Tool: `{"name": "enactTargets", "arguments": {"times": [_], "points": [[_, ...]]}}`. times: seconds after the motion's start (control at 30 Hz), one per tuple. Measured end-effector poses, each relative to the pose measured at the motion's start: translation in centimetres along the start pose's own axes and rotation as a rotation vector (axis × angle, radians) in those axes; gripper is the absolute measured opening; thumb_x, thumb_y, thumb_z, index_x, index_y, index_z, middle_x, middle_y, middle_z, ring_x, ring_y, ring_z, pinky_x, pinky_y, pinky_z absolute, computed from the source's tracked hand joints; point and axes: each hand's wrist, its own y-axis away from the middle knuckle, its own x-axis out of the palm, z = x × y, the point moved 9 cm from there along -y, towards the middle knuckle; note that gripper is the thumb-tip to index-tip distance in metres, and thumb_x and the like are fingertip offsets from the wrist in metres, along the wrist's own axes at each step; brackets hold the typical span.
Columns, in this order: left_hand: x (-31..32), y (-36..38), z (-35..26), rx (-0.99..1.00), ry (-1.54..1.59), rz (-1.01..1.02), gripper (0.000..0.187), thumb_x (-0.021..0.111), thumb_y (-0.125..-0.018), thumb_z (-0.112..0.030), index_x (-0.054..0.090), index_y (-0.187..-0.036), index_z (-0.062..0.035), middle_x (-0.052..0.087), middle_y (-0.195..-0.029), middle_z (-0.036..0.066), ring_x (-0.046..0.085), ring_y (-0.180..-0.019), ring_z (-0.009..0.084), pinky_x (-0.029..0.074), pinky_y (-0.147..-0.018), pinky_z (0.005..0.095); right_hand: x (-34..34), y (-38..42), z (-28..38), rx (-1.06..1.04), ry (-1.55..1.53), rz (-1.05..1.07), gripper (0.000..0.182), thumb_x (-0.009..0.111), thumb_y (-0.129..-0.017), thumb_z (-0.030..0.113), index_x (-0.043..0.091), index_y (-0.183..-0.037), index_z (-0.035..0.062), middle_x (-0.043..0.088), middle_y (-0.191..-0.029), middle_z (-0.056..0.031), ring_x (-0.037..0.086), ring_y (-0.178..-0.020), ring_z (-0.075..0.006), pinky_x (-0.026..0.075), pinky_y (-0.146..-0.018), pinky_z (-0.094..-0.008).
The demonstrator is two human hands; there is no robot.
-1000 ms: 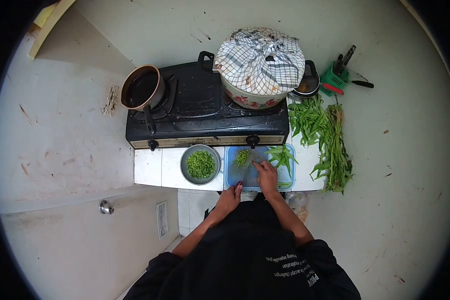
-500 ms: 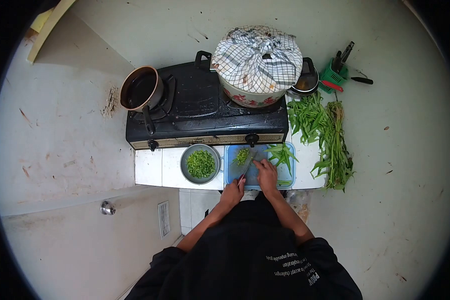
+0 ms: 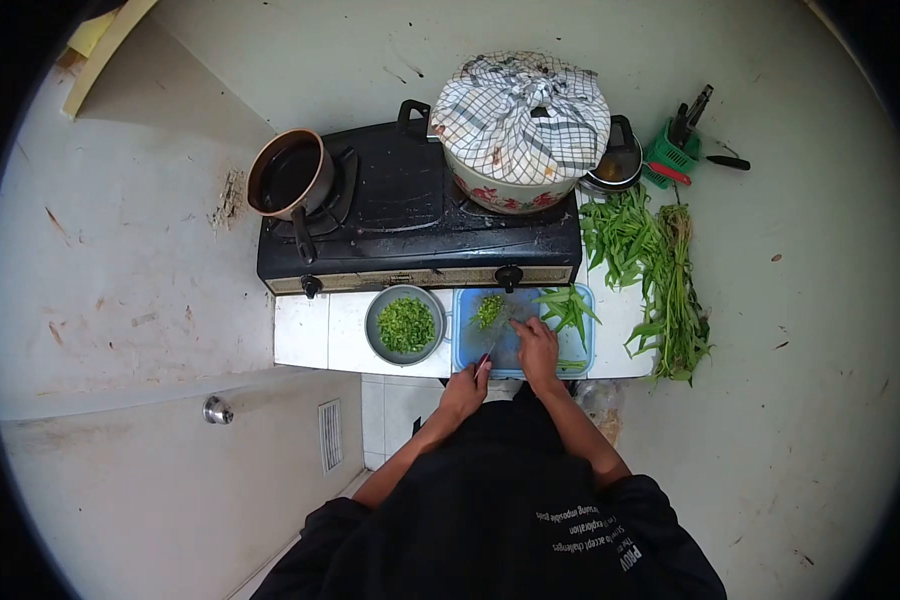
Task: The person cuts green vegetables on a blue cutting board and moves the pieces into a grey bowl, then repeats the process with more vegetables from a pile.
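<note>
Blue tray (image 3: 458, 335), white checked cloth (image 3: 520, 125)

A blue board (image 3: 464, 345) is lying on the counter (image 3: 300, 332). At its near edge, the left hand (image 3: 464, 389) is gripping a knife (image 3: 484, 362) by the red handle. The right hand (image 3: 538, 352) is bending over the board, its fingers (image 3: 521, 330) pointing near the blade. Chopped greens (image 3: 489, 311) are sitting on the board's left part, and long leaves (image 3: 570, 307) are lying on its right. Left of the board, a bowl (image 3: 408, 357) is holding little green bits (image 3: 406, 322).
</note>
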Motion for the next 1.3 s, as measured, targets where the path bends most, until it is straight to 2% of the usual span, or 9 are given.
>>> {"name": "enactTargets", "arguments": {"times": [0.3,0.4,0.53,0.63,0.73,0.83,1.0,1.13,1.3], "points": [[0.8,-0.8,0.3,-0.004,-0.01,-0.015,0.054,0.046,-0.104,-0.045,0.063,-0.102,0.0063,0.065,-0.086,0.038,0.064,-0.09,0.056,0.051,-0.081,0.0599,0.5,0.0,-0.3,-0.004,0.017,-0.004,0.035,0.06,-0.081,-0.001,0.075,-0.111,0.012,0.06,-0.091,-0.0048,0.06,-0.091,-0.0271,0.045,-0.079,-0.0416],[0.9,-1.7,-0.8,0.075,0.028,-0.069,0.055,0.045,-0.104,-0.046,0.063,-0.101,0.0048,0.065,-0.085,0.036,0.064,-0.09,0.0542,0.051,-0.077,0.0576,0.3,-0.1,-0.2,0.001,0.013,0.001,0.036,0.061,-0.081,-0.001,0.074,-0.111,0.0121,0.06,-0.09,-0.0047,0.06,-0.091,-0.027,0.044,-0.079,-0.0412],[1.0,-2.3,-0.6,0.042,0.008,-0.045,0.054,0.046,-0.104,-0.047,0.063,-0.102,0.0046,0.065,-0.086,0.037,0.064,-0.092,0.0546,0.051,-0.078,0.0594,-0.4,-0.1,0.4,-0.037,0.02,-0.02,0.035,0.061,-0.08,-0.001,0.075,-0.11,0.012,0.06,-0.089,-0.0044,0.061,-0.09,-0.0268,0.044,-0.078,-0.0403],[0.7,-0.6,1.1,0.019,-0.069,-0.052,0.054,0.047,-0.104,-0.046,0.063,-0.102,0.0049,0.065,-0.085,0.037,0.064,-0.09,0.056,0.051,-0.078,0.0605,0.7,0.0,-0.2,0.042,0.003,0.062,0.045,0.065,-0.071,-0.004,0.074,-0.112,0.013,0.058,-0.095,-0.0063,0.06,-0.098,-0.027,0.045,-0.084,-0.042],[0.1,0.9,1.6,0.033,-0.127,-0.076,0.054,0.047,-0.103,-0.046,0.062,-0.103,0.0055,0.064,-0.082,0.038,0.064,-0.084,0.0577,0.052,-0.078,0.0618,0.7,0.0,-0.3,0.034,-0.005,0.033,0.043,0.066,-0.072,-0.003,0.075,-0.11,0.0131,0.058,-0.095,-0.0061,0.06,-0.098,-0.0266,0.044,-0.084,-0.0417],[-0.2,0.1,0.8,0.008,-0.11,-0.07,0.054,0.046,-0.103,-0.046,0.063,-0.103,0.0056,0.064,-0.082,0.038,0.064,-0.084,0.0579,0.053,-0.078,0.0615,-0.2,-0.1,0.3,-0.009,-0.004,-0.023,0.034,0.062,-0.079,-0.002,0.075,-0.107,0.0114,0.06,-0.089,-0.0032,0.061,-0.09,-0.026,0.044,-0.079,-0.0415],[0.1,-1.8,-1.3,0.086,-0.04,-0.066,0.054,0.046,-0.103,-0.046,0.063,-0.104,0.0062,0.064,-0.084,0.039,0.064,-0.086,0.0566,0.052,-0.078,0.0607,0.0,-0.1,0.0,0.004,-0.002,-0.027,0.032,0.062,-0.079,-0.001,0.075,-0.105,0.011,0.061,-0.089,-0.0038,0.062,-0.09,-0.0266,0.044,-0.079,-0.0419],[0.6,-1.8,-1.4,0.064,-0.032,-0.047,0.055,0.046,-0.104,-0.046,0.063,-0.103,0.0058,0.065,-0.086,0.038,0.064,-0.089,0.0554,0.052,-0.08,0.0606,0.7,0.1,-0.6,0.043,0.009,0.024,0.035,0.063,-0.077,0.0,0.076,-0.107,0.0143,0.06,-0.095,-0.0052,0.062,-0.095,-0.0271,0.045,-0.085,-0.0444],[0.7,-2.1,-1.4,0.042,-0.044,-0.039,0.054,0.046,-0.104,-0.046,0.064,-0.101,0.0052,0.066,-0.088,0.037,0.064,-0.091,0.0547,0.051,-0.082,0.0602,0.6,0.1,-0.5,0.061,0.003,0.016,0.035,0.064,-0.076,0.0,0.076,-0.106,0.0138,0.061,-0.095,-0.0045,0.061,-0.096,-0.0271,0.045,-0.085,-0.0444]]}}
